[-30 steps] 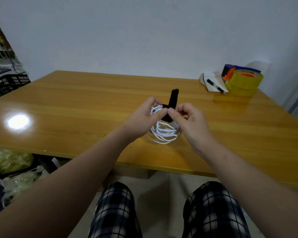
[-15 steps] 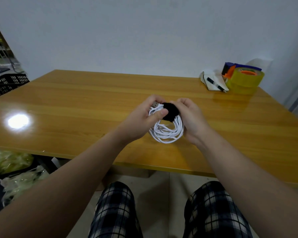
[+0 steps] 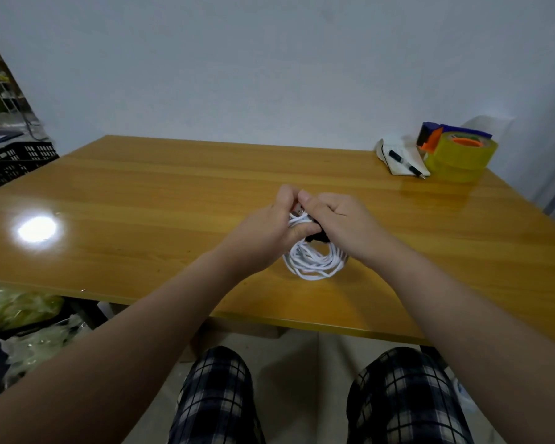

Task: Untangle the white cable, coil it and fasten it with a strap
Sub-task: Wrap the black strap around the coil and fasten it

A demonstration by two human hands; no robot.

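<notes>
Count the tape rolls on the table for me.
1 that I can make out: a yellow tape roll at the far right corner, beside the notepad with a pen. The blue-orange item behind it may hide more.

Both hands, left [image 3: 271,232] and right [image 3: 343,224], are crowding the top of the cable coil [image 3: 314,261] near the front middle of the table [image 3: 141,200], blocking approach from above and from either side. Bare wood is lying open to the left, behind the hands and along the front edge. At the far right corner a tape roll [image 3: 462,158], a notepad [image 3: 401,160] and a pen [image 3: 406,163] are taking up room, well apart from the coil.
</notes>
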